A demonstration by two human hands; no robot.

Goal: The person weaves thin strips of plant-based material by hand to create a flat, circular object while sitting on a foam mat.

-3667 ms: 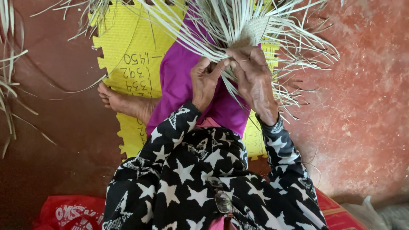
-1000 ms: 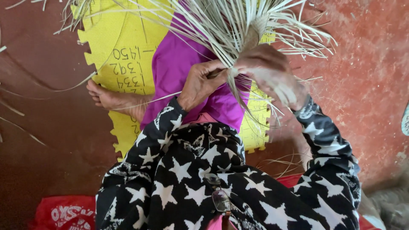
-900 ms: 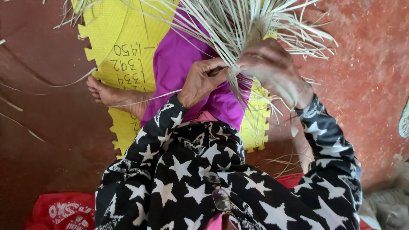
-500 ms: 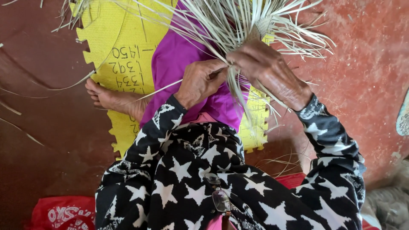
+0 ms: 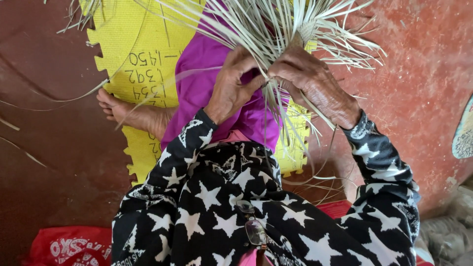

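Observation:
A fan of pale, thin palm strips [image 5: 276, 24] spreads out from a woven piece above my lap. My left hand [image 5: 231, 86] pinches several strips near the middle of the bunch. My right hand [image 5: 310, 81] grips the strips just to the right, its fingers touching the left hand's fingertips. Loose strip ends hang down between my hands over my purple skirt [image 5: 202, 83]. My sleeves are black with white stars.
I sit on a yellow foam mat [image 5: 143, 59] with interlocking edges and handwriting, laid on a red-brown floor [image 5: 419, 88]. My bare foot [image 5: 130, 113] rests on the mat at left. A red bag [image 5: 69, 246] lies at bottom left. Loose strips lie at far left.
My right hand has come back in from the right and closed on the strips beside my left hand. The view has shifted slightly.

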